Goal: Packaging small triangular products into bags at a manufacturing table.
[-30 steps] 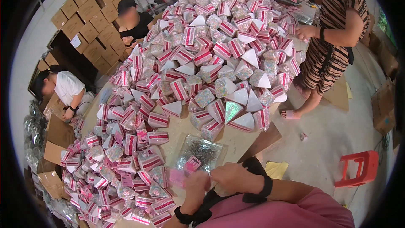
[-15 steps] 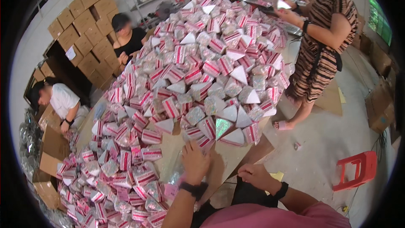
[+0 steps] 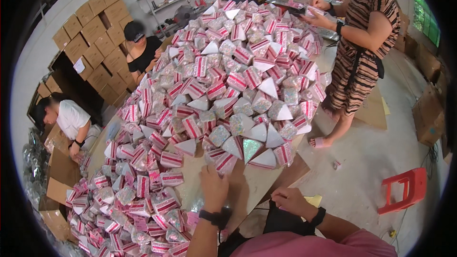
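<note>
My left hand (image 3: 213,188) is over the tabletop at the near edge of a big heap. Its fingers are bent against a wrapped wedge (image 3: 225,163) shaped like a cake slice, with pale sides and a deep pink stripe. The fingertips are partly hidden, though they appear closed on it. Close to my body, off the table's near edge, my right hand (image 3: 289,201) is curled closed, and whatever it may hold is hidden. Beside the left hand's wedge lie a shiny greenish wedge (image 3: 252,149) and a white-topped wedge (image 3: 263,158).
Striped wedges cover most of the table (image 3: 252,181). At left, a person in white bends near an open carton (image 3: 64,171), with stacked boxes (image 3: 95,38) behind. A standing person (image 3: 366,33) handles something at right. A red stool (image 3: 404,190) sits on the floor.
My left hand has shifted slightly left and toward me, and the striped wedge at its fingers has moved left with it. My right hand stays nearly still. The standing person's hands have come together.
</note>
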Tool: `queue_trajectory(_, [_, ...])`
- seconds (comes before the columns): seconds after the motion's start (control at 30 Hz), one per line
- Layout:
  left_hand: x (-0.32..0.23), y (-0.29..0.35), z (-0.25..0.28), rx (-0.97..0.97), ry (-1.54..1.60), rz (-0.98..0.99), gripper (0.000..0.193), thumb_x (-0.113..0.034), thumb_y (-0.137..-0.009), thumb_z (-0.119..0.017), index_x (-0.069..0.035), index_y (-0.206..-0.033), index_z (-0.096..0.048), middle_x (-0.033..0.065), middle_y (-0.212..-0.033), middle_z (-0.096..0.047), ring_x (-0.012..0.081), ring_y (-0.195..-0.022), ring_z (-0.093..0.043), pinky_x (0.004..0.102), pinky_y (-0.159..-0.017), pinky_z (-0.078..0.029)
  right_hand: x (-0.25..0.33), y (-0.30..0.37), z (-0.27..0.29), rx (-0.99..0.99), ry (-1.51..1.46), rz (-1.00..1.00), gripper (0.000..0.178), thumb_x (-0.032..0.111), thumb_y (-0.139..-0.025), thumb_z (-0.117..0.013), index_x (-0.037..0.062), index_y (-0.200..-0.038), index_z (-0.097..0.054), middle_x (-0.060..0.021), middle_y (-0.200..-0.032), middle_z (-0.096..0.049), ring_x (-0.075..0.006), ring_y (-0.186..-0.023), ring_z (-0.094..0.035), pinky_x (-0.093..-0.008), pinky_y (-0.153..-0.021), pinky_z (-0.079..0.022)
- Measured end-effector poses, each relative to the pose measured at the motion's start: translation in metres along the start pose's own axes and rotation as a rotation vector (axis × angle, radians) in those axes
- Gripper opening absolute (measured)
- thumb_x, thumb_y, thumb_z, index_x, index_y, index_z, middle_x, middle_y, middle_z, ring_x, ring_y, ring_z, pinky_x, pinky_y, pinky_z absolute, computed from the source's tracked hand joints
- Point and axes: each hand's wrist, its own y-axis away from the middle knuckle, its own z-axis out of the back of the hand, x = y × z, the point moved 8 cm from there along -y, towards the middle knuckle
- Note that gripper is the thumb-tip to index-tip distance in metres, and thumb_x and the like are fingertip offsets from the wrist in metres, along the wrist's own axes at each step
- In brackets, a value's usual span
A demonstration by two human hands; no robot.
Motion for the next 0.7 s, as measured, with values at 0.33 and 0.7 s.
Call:
queue_trajectory(0.33, [0.040,0.051,0.054,-0.029,1.596,0.434,0.058,-0.008,-0.086,-0.059,-0.006,-0.138,-0.034,0.0103,-0.131,-0.049,0.0218,-0.116,-0.051,0.0360,-0.097,-0.043,0.021,-0.018,-0.021,0.039,-0.071,0.041,0.013,0.012,-0.089,-0.059,-0.0010,-0.091,-0.063,-0.0027,-0.073,-0.061,-0.0070,-0.063,-0.057,-0.0233,-0.056,-0.047])
queue_trajectory(0.7, [0.052,0.117,0.024,0.109,2.312,0.749,0.070,-0.063,-0.085,-0.049,-0.010,-0.130,-0.046,0.0198,-0.129,-0.050,0.0428,-0.114,-0.051,0.0617,-0.086,-0.047,0.045,-0.009,-0.095,0.480,-0.540,-0.129,0.015,0.009,-0.091,-0.057,-0.0020,-0.101,-0.061,-0.0041,-0.072,-0.060,-0.0064,-0.061,-0.053,-0.0195,-0.052,-0.040])
